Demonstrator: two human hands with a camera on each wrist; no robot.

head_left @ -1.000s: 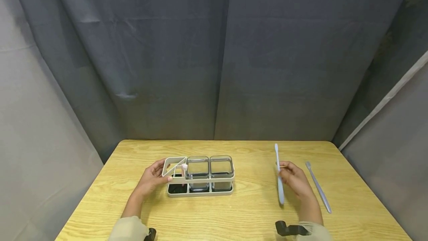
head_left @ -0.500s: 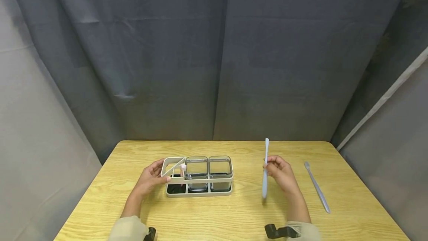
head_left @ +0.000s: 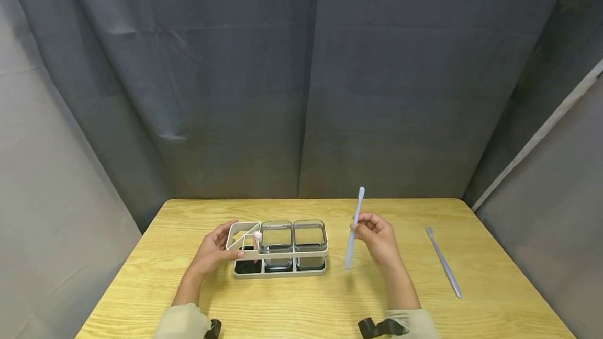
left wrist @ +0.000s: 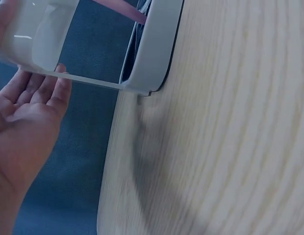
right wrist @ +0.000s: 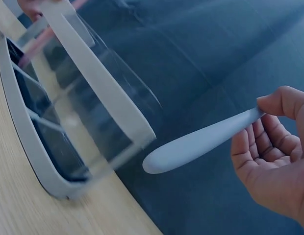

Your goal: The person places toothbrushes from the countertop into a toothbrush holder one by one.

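Observation:
My left hand [head_left: 211, 252] grips the left end of a beige toothbrush holder [head_left: 292, 274], thumb in front and fingers behind. A pink toothbrush [head_left: 256, 239] stands in the holder's left section. Two clear cups [head_left: 277, 234] fill its other two sections. To the right of the holder, my right hand [head_left: 378, 237] pinches a light blue toothbrush [head_left: 354, 232] by the middle of its handle. The brush is raised off the table, head up, its thick end slanting down toward the holder. In the right wrist view that handle end [right wrist: 176, 152] points at the cups.
A grey-blue toothbrush [head_left: 444, 263] lies on the wooden table [head_left: 282, 313] to the right of my right arm. Dark grey curtains [head_left: 235, 93] hang behind the table, with lighter ones [head_left: 52, 171] at the sides.
My right hand has carried the light blue toothbrush left toward the holder, lifting it and tilting its head to the right. The left hand keeps its hold on the toothbrush holder.

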